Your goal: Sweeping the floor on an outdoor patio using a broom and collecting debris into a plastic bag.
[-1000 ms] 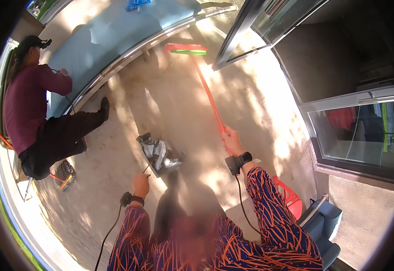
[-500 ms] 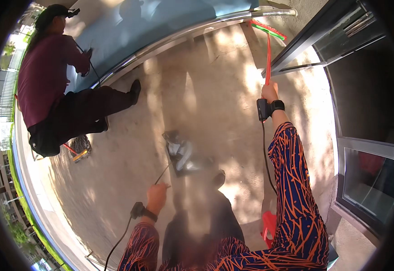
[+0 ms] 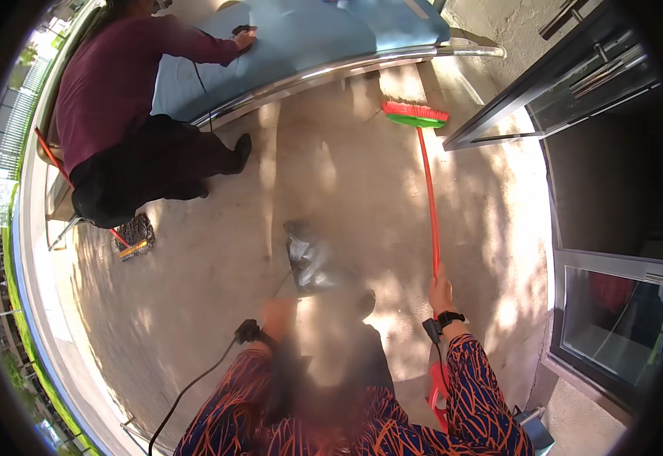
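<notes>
My right hand (image 3: pixel 441 292) grips the lower end of a red broom handle (image 3: pixel 428 197). The broom's red and green head (image 3: pixel 415 114) rests on the concrete floor far ahead, near the door frame. My left hand (image 3: pixel 274 313), partly blurred, is closed on the thin handle of a dark dustpan (image 3: pixel 312 262). The dustpan sits on the floor just in front of me with crumpled dark and silvery rubbish in it. Both wrists wear black bands with cables.
Another person in a maroon top (image 3: pixel 118 83) crouches at the upper left, one hand on a blue surface (image 3: pixel 308 30) behind a curved metal rail (image 3: pixel 346 64). A glass door (image 3: pixel 574 83) stands open at right. A red chair (image 3: pixel 438 387) is by my right arm.
My right hand pulled back toward my body, and the broom head came away from the far corner toward the middle of the floor. The view shifted, so the other person is now higher in frame.
</notes>
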